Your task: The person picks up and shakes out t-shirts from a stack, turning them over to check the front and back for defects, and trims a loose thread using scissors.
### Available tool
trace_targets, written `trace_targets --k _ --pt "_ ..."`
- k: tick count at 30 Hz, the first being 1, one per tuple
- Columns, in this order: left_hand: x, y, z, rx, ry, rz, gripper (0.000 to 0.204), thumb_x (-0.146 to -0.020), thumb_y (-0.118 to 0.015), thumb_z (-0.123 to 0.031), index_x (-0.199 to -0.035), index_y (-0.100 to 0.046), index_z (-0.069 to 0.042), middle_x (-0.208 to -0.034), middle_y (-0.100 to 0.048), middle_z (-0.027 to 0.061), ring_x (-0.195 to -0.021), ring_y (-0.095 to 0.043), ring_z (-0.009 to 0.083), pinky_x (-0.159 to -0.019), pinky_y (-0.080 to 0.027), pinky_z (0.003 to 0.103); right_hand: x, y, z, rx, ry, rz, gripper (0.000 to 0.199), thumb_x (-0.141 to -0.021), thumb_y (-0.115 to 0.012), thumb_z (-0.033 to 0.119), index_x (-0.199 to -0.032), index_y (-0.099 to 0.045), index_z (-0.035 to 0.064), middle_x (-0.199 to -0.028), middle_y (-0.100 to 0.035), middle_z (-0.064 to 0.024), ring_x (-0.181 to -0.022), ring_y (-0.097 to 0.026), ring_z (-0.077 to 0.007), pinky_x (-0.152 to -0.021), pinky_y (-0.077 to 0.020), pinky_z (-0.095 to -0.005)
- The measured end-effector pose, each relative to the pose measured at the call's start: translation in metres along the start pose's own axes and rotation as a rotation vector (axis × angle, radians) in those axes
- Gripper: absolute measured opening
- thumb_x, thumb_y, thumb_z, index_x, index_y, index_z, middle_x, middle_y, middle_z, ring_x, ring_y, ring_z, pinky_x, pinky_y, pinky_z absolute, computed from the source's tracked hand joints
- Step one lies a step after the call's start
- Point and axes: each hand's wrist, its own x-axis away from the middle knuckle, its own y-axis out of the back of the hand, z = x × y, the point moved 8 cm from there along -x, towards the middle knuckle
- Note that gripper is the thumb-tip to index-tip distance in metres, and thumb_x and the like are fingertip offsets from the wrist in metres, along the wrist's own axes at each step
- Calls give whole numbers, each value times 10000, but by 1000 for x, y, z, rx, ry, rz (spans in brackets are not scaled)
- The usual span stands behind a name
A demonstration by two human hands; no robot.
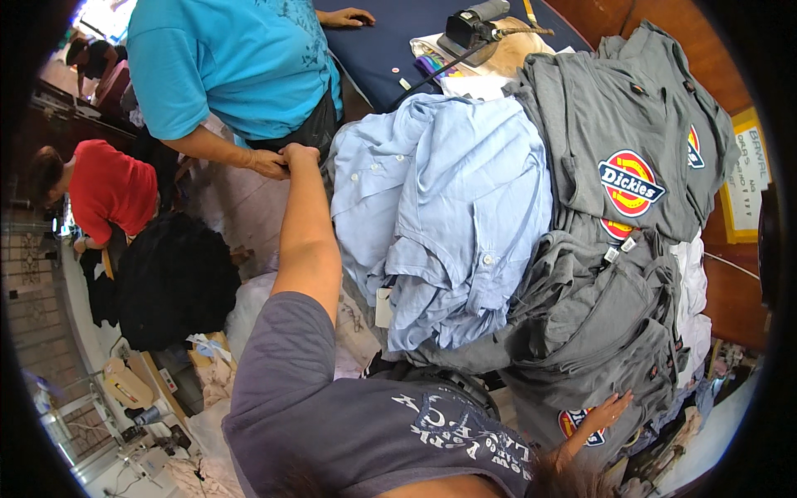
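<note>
My left arm reaches far forward. At its end my left hand (300,153) is closed and meets the hand (267,163) of a person in a bright blue shirt; what lies between the fingers is hidden. At the lower right, my right hand (611,410) rests with fingers stretched out on a grey T-shirt (531,407) with a colourful printed emblem. Light blue button shirts (473,183) lie heaped in front of me. Beside them, more grey T-shirts (573,124) form a tall pile with the same emblem and small white tags (612,254).
A dark blue tabletop (374,41) stretches behind, bearing a dark iron (469,37) with a cord. Wooden panelling (735,290) closes off the right. On the left, a person in red (112,187) bends by a black cloth heap (176,278). Sewing equipment (137,386) stands lower left.
</note>
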Motion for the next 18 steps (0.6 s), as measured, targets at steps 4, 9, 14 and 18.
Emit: trace_targets --k 4,9,14,18 --pt "-27 11 -6 16 -36 162 628 -829 -333 -392 -1307 -154 -27 -1384 -130 157 -1238 -207 337 -999 -211 421 -5 0 7 75 -15 16 412 -908 -311 324 -1284 -335 157 -1336 -310 -50 -1208 -313 -268 -956 -261 -413" --pt "23 10 2 280 -74 610 570 -830 -403 -303 -1303 -214 -48 -1367 -208 125 -1230 -252 297 -983 -234 440 0 -3 1 165 -35 -4 405 -908 -305 333 -1282 -334 181 -1336 -313 -25 -1207 -318 -253 -948 -272 -412" --pt "120 49 -11 242 -312 563 522 -804 -461 -256 -1250 -298 -40 -1298 -305 88 -1189 -293 193 -965 -241 343 0 2 6 168 -47 -8 402 -902 -330 326 -1283 -332 196 -1333 -319 -22 -1195 -336 -234 -936 -288 -408" --pt "229 86 -6 274 -704 791 452 -772 -532 -184 -1181 -360 -100 -1157 -415 68 -1072 -382 156 -887 -292 332 -4 19 16 203 -51 23 391 -882 -372 334 -1245 -382 188 -1298 -368 -36 -1149 -390 -232 -894 -333 -400"
